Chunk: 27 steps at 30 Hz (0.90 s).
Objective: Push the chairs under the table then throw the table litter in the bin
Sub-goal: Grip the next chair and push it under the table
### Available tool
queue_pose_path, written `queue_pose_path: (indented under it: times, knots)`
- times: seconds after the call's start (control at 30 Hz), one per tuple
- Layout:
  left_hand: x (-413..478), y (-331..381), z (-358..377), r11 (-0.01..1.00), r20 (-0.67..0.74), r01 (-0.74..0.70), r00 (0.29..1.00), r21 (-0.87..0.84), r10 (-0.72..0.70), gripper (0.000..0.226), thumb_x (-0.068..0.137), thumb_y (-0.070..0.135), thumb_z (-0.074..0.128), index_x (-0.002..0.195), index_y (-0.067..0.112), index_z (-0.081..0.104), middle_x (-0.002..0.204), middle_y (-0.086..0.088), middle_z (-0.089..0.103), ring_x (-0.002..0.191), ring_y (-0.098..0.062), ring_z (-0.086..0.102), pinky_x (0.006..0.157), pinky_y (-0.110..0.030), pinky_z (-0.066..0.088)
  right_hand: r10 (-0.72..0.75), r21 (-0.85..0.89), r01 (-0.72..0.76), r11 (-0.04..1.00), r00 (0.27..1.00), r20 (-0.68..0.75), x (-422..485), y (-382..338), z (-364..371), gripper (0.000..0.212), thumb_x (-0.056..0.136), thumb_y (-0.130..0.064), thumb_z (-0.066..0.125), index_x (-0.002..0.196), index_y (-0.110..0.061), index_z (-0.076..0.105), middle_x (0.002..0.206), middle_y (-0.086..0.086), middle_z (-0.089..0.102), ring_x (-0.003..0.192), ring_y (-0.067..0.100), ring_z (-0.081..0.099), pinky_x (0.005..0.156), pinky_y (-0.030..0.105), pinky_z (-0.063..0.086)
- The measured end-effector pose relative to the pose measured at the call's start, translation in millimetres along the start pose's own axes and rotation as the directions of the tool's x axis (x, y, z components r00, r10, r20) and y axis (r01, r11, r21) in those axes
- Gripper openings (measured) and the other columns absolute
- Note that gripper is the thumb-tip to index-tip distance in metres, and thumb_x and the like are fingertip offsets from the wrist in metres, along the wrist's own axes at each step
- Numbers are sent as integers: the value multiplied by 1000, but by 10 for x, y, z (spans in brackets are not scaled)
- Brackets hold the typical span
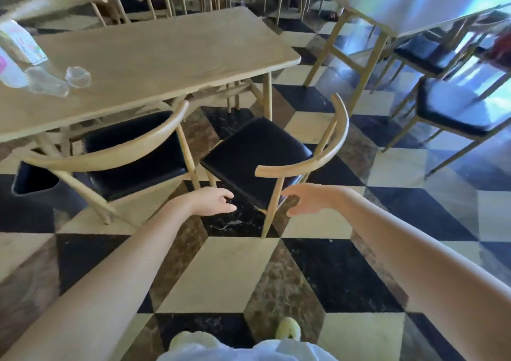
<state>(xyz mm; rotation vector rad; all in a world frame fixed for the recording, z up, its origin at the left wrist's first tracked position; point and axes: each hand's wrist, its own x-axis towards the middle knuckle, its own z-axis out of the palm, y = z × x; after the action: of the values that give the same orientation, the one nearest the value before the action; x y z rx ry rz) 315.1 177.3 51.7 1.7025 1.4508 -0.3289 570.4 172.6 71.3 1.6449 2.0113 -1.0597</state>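
- Left curved-back wooden chair with black seat [132,150] sits partly under the pale wooden worktop [154,53]; right matching chair [265,156] stands angled, clear of it.
- Clear plastic cup litter [55,80] lies at the worktop's left end, untouched.
- Left hand [213,201] and right hand [309,199]: fingers released, grasping nothing, just short of the right chair.
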Motion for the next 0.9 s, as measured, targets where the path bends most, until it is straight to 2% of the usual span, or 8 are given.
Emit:
queue_pose_path:
  times: [0.1, 0.23, 0.4, 0.5, 0.6, 0.7, 0.8, 0.9]
  knots:
    - [247, 490, 181, 999, -49, 23, 999, -26, -24, 51, 92, 43, 48, 139, 26, 37, 144, -2, 45, 130, -22, 43, 104, -39, 36, -3, -2, 3, 1000, 999, -38, -31, 549, -95, 58, 91, -30, 59, 144, -22, 38, 143, 5, 48, 127, 25, 50, 100, 31, 43]
    - [577, 1016, 369, 995, -74, 31, 997, -92, -37, 48, 91, 42, 49, 135, 23, 44, 138, -2, 50, 125, -21, 47, 99, -37, 39, 8, -76, -8, 997, 1000, 5, 55, 1196, -232, 61, 92, -34, 55, 147, -19, 31, 154, 6, 32, 140, 25, 32, 112, 37, 29]
    - [1058, 1538, 402, 979, -160, 3, 986, -203, -36, 41, 92, 35, 51, 130, 20, 50, 122, -2, 59, 109, -21, 57, 81, -29, 42, -7, -7, 7, 1000, 997, -77, 347, 1773, -510, 57, 92, -29, 57, 144, -18, 37, 147, 8, 42, 131, 26, 45, 103, 35, 40]
    - [1426, 1789, 317, 965, -369, -58, 928, -257, -42, 43, 92, 31, 53, 132, 17, 47, 126, -4, 58, 116, -23, 55, 86, -30, 44, -112, -71, 99, 993, 969, -222, 576, 1981, -761, 56, 91, -23, 59, 143, -16, 39, 142, 9, 45, 130, 26, 44, 104, 37, 40]
    - [1827, 1951, 242, 972, -489, -116, 872, -204, 1, 57, 89, 33, 58, 139, 15, 39, 141, -5, 47, 130, -22, 43, 102, -35, 38, -234, -131, 201, 971, 912, -336, 835, 2151, -1054, 58, 90, -20, 60, 143, -13, 38, 141, 8, 46, 130, 24, 44, 104, 35, 39]
    - [2197, 2006, 268, 985, -389, -73, 921, -158, 6, 68, 86, 39, 60, 143, 16, 31, 147, -5, 40, 134, -22, 38, 107, -36, 34, -311, -222, 256, 941, 911, -271, 1150, 2304, -1273, 64, 88, -20, 63, 145, -12, 33, 146, 7, 41, 135, 23, 38, 108, 35, 35]
    - [2457, 1999, 386, 996, -243, 24, 969, -84, -44, 73, 84, 45, 60, 144, 18, 29, 144, -3, 43, 130, -22, 44, 104, -37, 37, -314, -346, 254, 903, 940, -129, 1448, 2459, -1404, 67, 85, -22, 65, 145, -13, 36, 144, 7, 44, 135, 23, 39, 110, 35, 33]
    - [2574, 1993, 537, 993, -330, 73, 943, 91, -39, 64, 81, 46, 63, 135, 18, 42, 125, -2, 60, 110, -21, 59, 92, -37, 50, -394, -463, 310, 830, 914, -94, 1676, 2589, -1465, 58, 83, -23, 68, 137, -19, 49, 136, 2, 54, 130, 20, 44, 113, 33, 28]
